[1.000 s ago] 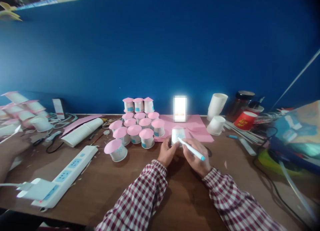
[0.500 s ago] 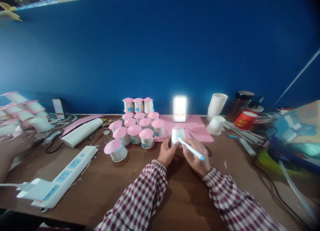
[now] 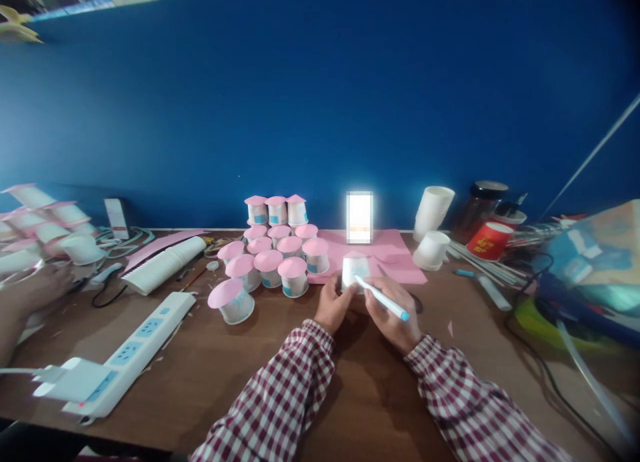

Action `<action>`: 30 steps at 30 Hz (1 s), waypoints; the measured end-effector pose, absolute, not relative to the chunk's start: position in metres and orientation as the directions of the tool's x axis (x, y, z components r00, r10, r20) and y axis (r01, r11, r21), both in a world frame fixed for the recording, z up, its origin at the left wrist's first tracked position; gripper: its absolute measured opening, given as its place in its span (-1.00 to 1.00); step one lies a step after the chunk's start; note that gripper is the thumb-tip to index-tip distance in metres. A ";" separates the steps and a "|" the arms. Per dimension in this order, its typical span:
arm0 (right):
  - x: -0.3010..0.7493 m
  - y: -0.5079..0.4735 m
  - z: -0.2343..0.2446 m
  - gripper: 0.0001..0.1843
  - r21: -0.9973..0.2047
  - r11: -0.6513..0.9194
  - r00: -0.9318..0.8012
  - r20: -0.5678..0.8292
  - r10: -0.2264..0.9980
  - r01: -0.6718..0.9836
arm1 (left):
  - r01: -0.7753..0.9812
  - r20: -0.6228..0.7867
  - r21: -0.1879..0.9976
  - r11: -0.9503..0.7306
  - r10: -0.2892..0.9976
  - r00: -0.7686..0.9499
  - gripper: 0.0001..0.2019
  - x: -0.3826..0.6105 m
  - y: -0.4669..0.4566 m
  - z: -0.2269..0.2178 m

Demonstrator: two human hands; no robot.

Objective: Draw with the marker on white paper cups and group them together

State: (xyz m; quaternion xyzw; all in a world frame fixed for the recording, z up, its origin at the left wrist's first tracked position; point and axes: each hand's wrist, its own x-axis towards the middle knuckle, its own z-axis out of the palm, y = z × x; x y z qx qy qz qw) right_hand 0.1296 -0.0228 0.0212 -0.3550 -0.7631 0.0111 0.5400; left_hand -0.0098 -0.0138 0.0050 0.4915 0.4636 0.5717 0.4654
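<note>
An upturned white paper cup (image 3: 354, 267) is held low over the table by my left hand (image 3: 333, 305), whose fingers wrap its left side. My right hand (image 3: 395, 313) grips a white marker with a light blue end (image 3: 389, 302); the tip meets the cup's front, where a faint blue mark shows. To the left, several upturned paper cups with pink paper tops (image 3: 269, 267) stand in rows, some bearing blue patches. A pink paper sheet (image 3: 400, 252) lies behind the cup I hold, with a bright blurred upright rectangle (image 3: 360, 217) at its back.
Stacked white cups (image 3: 433, 212) and a red cup (image 3: 489, 241) stand at back right. A marker cap (image 3: 465, 273) lies nearby. On the left are a power strip (image 3: 143, 339), a lying cup stack (image 3: 167, 265) and another person's hand (image 3: 47, 283). A blue partition (image 3: 320, 102) rises behind.
Hardly anything differs: both hands, the cup and the marker keep nearly the same place. The other person's hand at the far left shifts slightly.
</note>
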 end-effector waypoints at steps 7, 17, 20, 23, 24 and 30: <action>0.131 -0.023 0.020 -0.85 -0.406 0.741 -0.159 0.813 0.560 0.535 | -0.097 0.110 0.988 -0.119 0.989 -0.096 -0.64 -0.009 -0.016 0.009; 0.132 -0.022 0.019 -0.85 -0.407 0.735 -0.160 0.808 0.566 0.542 | -0.132 0.102 0.984 -0.117 0.988 -0.112 -0.60 -0.009 -0.013 0.004; 0.133 -0.021 0.017 -0.85 -0.409 0.729 -0.144 0.813 0.564 0.549 | -0.144 0.118 0.981 -0.133 0.987 -0.111 -0.61 -0.010 -0.014 0.005; 0.134 -0.021 0.016 -0.85 -0.417 0.706 -0.108 0.816 0.568 0.572 | -0.152 0.124 0.978 -0.141 0.986 -0.116 -0.61 -0.010 -0.014 0.006; 0.134 -0.021 0.015 -0.85 -0.415 0.702 -0.103 0.817 0.568 0.578 | -0.149 0.123 0.979 -0.140 0.986 -0.115 -0.61 -0.010 -0.014 0.006; 0.132 -0.021 0.018 -0.85 -0.397 0.722 -0.135 0.820 0.556 0.567 | -0.160 0.101 0.981 -0.114 0.991 -0.084 -0.61 -0.009 -0.014 0.004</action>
